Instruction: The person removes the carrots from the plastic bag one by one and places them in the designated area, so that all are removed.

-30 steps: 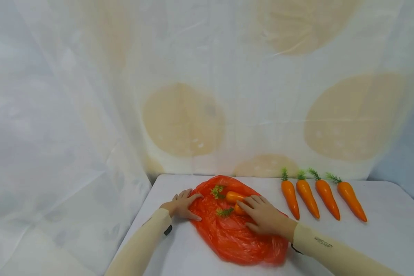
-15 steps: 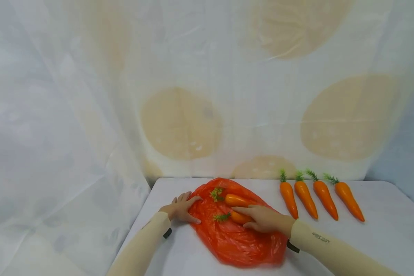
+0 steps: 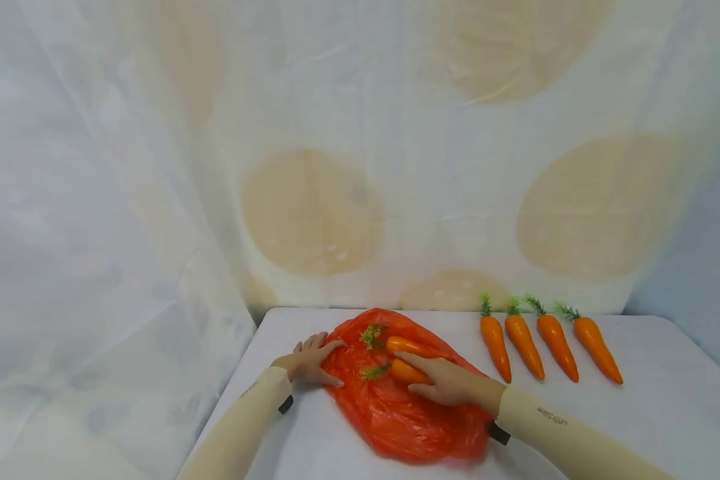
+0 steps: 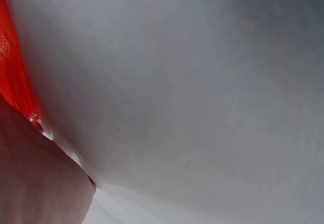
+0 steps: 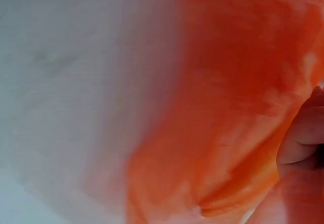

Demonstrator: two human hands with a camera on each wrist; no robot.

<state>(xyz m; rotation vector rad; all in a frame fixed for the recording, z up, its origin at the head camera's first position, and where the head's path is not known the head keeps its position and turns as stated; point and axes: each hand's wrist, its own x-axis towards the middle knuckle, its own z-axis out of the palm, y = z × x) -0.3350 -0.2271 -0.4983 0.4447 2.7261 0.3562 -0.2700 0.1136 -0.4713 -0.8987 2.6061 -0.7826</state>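
Observation:
A crumpled red plastic bag [image 3: 408, 427] lies flat on the white table, with two orange carrots on it. The far carrot [image 3: 403, 344] has its leafy top towards the left. Beside it lies the near carrot [image 3: 407, 373], gripped by my right hand [image 3: 456, 383], index finger along its far side and thumb on its near side. In the right wrist view, a tapering carrot end [image 5: 243, 183] shows by the fingers against the red bag. My left hand [image 3: 313, 361] rests at the bag's left edge with fingers spread; the left wrist view catches only its side.
To the right of the bag, several more orange carrots [image 3: 557, 347] with green tops lie side by side on the white table [image 3: 648, 413]. Behind the table hangs a pale curtain [image 3: 456, 200] with tan spots. Another pale sheet [image 3: 114, 300] covers the left side.
My right hand has drawn back from over both carrots and now grips the near one, leaving the far one uncovered. My left hand stays at the bag's edge. The whole view shifts slightly.

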